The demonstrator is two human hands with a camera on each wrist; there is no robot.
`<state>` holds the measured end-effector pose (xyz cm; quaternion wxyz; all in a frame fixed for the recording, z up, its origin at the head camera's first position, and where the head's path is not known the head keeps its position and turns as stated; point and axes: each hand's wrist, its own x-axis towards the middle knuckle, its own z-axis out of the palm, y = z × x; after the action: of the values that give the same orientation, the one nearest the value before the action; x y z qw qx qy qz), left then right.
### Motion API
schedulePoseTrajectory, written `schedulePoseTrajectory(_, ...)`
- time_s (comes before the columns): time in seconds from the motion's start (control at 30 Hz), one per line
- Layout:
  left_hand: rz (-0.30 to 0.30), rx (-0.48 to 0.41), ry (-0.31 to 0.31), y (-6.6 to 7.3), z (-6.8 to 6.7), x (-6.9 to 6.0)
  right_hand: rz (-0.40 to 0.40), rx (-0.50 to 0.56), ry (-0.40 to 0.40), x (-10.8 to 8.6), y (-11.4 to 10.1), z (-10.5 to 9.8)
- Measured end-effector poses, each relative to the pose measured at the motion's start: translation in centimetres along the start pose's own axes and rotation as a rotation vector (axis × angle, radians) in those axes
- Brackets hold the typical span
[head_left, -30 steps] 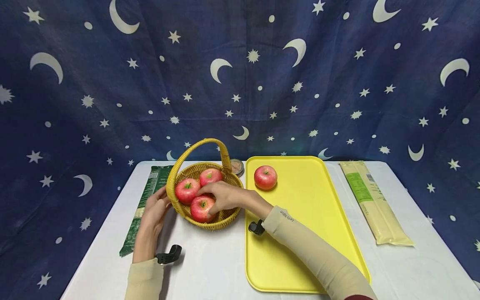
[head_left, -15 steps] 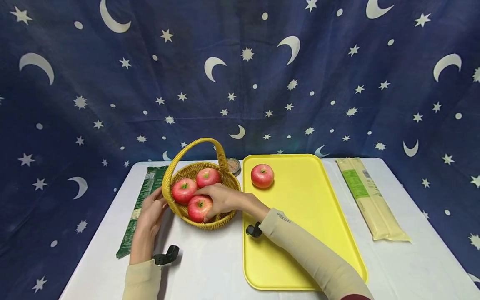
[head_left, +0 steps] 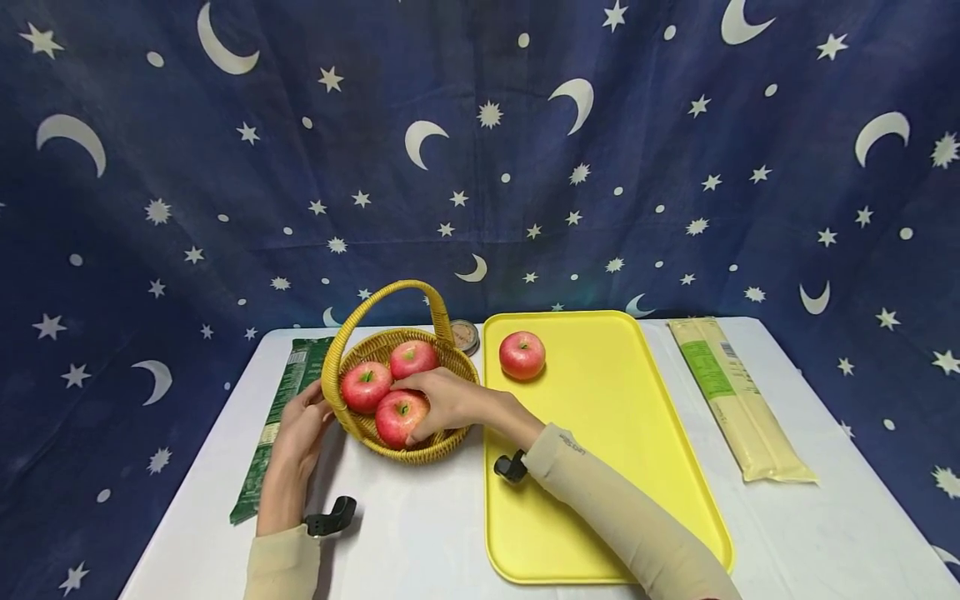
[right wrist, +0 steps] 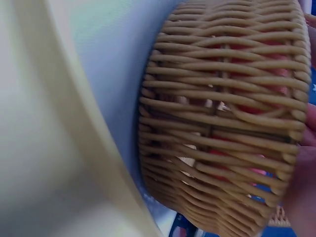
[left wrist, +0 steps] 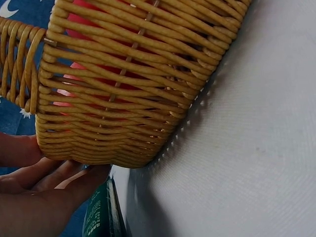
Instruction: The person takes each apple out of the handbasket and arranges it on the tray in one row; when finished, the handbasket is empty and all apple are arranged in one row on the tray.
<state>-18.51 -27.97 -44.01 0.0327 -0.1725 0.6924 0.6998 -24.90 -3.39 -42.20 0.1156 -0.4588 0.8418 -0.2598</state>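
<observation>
A yellow wicker basket [head_left: 424, 454] with a tall handle stands left of the middle, several red apples inside. My right hand [head_left: 453, 406] reaches over its rim and grips the front apple [head_left: 397, 421], thumb in front and fingers behind. Beside that lie a left apple [head_left: 366, 386] and a back apple [head_left: 411, 357]. My left hand [head_left: 300, 429] rests against the basket's left side near the handle's foot. In the left wrist view its extended fingers [left wrist: 64, 190] touch the outer weave. The right wrist view shows mainly the basket's wall [right wrist: 222, 113], with the hand partly hidden.
A yellow tray [head_left: 600, 500] lies right of the basket, with one apple [head_left: 522, 355] near its back left corner. A green package [head_left: 279, 433] lies beyond my left hand. A cream package [head_left: 738, 400] lies far right, and a small round container [head_left: 465, 335] behind the basket.
The whole view has shifted slightly. My right hand stays at the front apple in the basket, and my left hand stays at the basket's side.
</observation>
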Motion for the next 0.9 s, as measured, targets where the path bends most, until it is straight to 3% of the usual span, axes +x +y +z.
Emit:
schedulePoseTrajectory(0.47,0.0,0.009,-0.004,-0.1,-0.1,-0.1,0.05,0.014,0.05,-2.2,-0.6,-2.2)
schedulePoseTrajectory(0.9,-0.02,-0.007,-0.001,-0.4,-0.3,0.2,0.025,0.032,0.111,-4.6,-0.8,-4.5)
